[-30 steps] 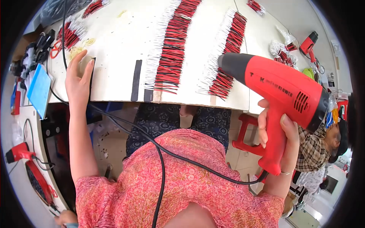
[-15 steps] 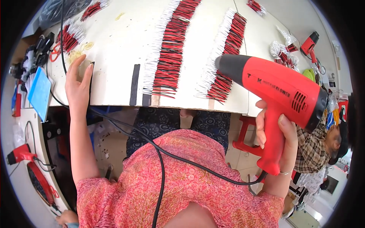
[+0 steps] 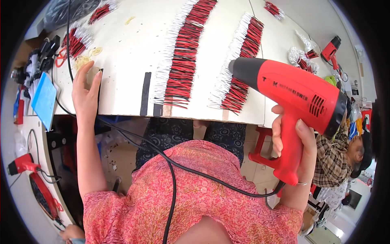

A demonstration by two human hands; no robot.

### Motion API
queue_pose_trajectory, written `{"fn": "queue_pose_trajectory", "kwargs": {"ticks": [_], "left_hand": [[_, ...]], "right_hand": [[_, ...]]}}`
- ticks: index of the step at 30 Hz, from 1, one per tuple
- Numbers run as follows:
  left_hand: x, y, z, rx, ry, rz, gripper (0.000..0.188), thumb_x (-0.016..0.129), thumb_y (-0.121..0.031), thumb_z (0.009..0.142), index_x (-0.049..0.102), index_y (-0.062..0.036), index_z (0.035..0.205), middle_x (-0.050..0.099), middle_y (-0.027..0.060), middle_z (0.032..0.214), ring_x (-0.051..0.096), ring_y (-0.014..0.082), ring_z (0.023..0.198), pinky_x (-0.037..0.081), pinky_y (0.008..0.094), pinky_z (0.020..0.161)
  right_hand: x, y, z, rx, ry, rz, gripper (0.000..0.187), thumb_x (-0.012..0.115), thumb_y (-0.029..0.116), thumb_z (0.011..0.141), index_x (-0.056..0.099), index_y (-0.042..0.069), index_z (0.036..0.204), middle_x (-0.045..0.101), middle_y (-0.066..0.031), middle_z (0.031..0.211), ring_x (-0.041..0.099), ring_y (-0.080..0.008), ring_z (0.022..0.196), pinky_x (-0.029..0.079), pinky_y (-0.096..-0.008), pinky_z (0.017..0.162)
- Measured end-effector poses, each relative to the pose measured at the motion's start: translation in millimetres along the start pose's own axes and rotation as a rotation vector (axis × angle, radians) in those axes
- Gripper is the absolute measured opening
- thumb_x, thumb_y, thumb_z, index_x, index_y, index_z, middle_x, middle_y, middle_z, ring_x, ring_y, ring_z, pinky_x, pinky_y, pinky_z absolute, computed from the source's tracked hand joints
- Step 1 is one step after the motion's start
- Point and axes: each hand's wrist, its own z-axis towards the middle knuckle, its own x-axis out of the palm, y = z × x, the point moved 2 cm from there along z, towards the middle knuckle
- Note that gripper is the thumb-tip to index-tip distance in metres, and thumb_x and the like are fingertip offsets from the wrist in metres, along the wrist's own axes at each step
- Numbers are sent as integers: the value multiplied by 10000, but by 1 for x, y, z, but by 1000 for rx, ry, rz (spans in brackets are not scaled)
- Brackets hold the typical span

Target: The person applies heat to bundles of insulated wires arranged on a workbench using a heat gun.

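Nearest, at five o'clock, a black cable (image 3: 221, 179) crosses the patterned pink shirt (image 3: 195, 209). Between three and four, the right hand (image 3: 307, 151) is clamped round the grip of a red heat gun (image 3: 294, 87) — its black nozzle (image 3: 247, 70) aimed toward ten o'clock, overlapping the shorter wire row (image 3: 248, 44) in view (whether they touch, I cannot tell). Near ten o'clock, the left hand (image 3: 86, 96) has thumb and fingers apart; a black strip (image 3: 145, 94) lies toward three o'clock from it. Beyond, on the white table (image 3: 130, 46), the longer wire row (image 3: 185, 61) runs at twelve, the shorter at one. Farther out — at ten — yellowish rubber bands (image 3: 82, 61) lie beside a wire bundle (image 3: 76, 44).
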Motion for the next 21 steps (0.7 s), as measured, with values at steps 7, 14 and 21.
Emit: {"fn": "queue_pose_trajectory", "kwargs": {"ticks": [7,14,21], "left_hand": [[-1,-1,0,5,11,-4,378,709,-187,971,651,-78,1328,617,123,1386,570,252,1291,450,321,1038],[0,0,-1,-18,6,-28,381,708,-178,969,649,-78,1332,611,123,1392,561,251,1303,432,328,1064],[0,0,-1,-9,10,1,384,709,-172,967,649,-81,1336,607,122,1398,559,249,1307,436,329,1060]], "right_hand": [[-7,3,5,-27,-4,-5,530,549,341,1005,527,-121,1265,596,-107,831,521,-90,540,424,-200,462],[-5,2,10,-2,8,-6,531,546,345,1012,527,-121,1266,605,-104,838,527,-87,539,432,-200,462],[-9,5,15,-23,2,5,518,532,335,1022,525,-119,1272,607,-101,848,525,-83,552,422,-198,471]]}}
